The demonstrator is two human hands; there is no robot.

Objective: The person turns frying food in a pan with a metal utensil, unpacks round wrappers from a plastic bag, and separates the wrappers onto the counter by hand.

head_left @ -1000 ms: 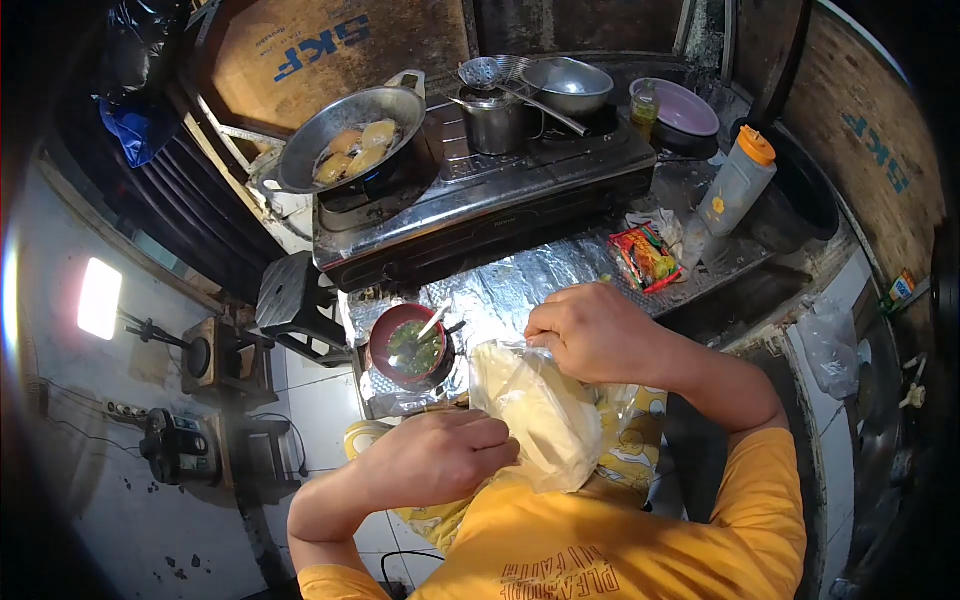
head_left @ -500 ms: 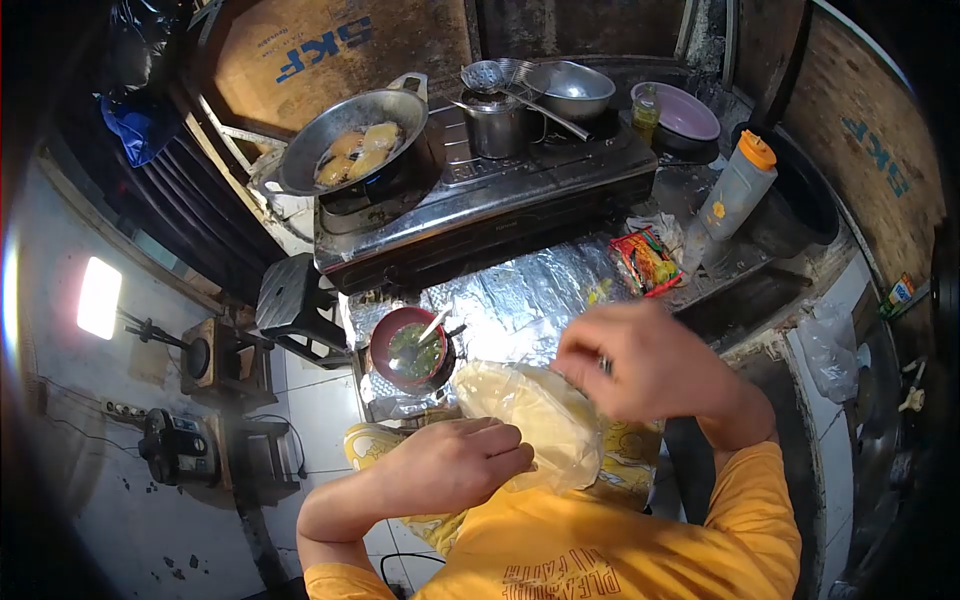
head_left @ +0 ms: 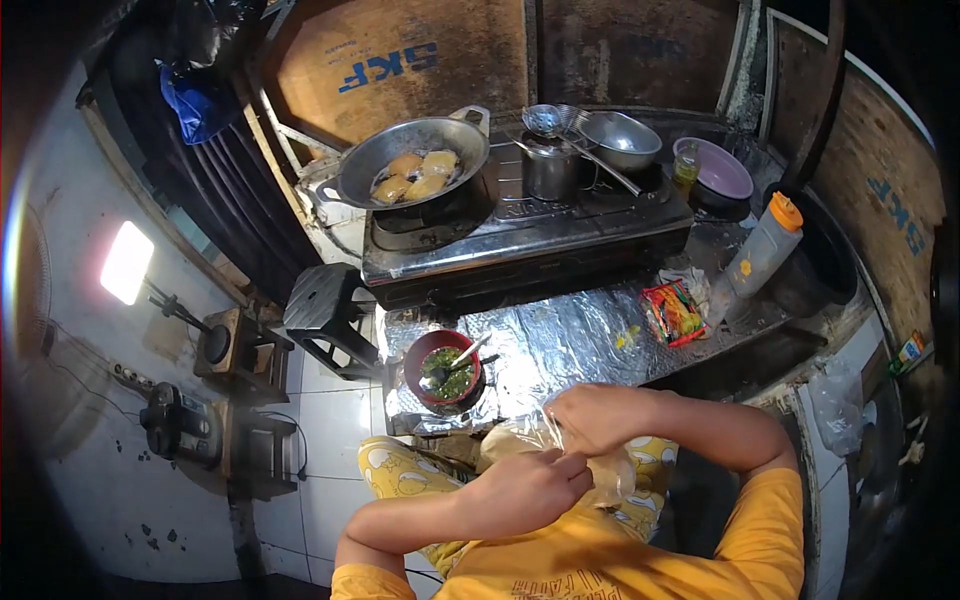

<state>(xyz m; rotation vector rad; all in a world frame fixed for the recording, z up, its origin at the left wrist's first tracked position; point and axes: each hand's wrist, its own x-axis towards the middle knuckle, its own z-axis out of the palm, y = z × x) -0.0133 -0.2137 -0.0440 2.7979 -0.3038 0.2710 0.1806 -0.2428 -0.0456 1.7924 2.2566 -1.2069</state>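
Observation:
On my lap is a clear plastic bag [head_left: 612,478] with pale, flat yellowish contents, partly hidden behind my hands. My left hand [head_left: 530,492] is closed on the bag's near side, its fingers curled. Just above it, my right hand [head_left: 600,415] pinches the bag's upper part, with the plastic drawn up in creases below the fingers. The two hands are close together. Left of them, a red bowl [head_left: 412,372] holds a green chopped mixture, and a spoon [head_left: 468,352] leans in it on the foil-covered surface [head_left: 540,335].
Behind, a wok [head_left: 360,175] with several golden pieces in oil sits on a gas stove [head_left: 530,245]. A metal pot [head_left: 550,175], a skimmer [head_left: 543,121] and a steel bowl [head_left: 620,140] stand right of it. A red packet [head_left: 675,312] and an orange-capped bottle [head_left: 765,245] are at right.
My right hand has come down and in towards my left hand, taking hold of the bag's upper part. The bag sits lower and more bunched. The camera view has shifted.

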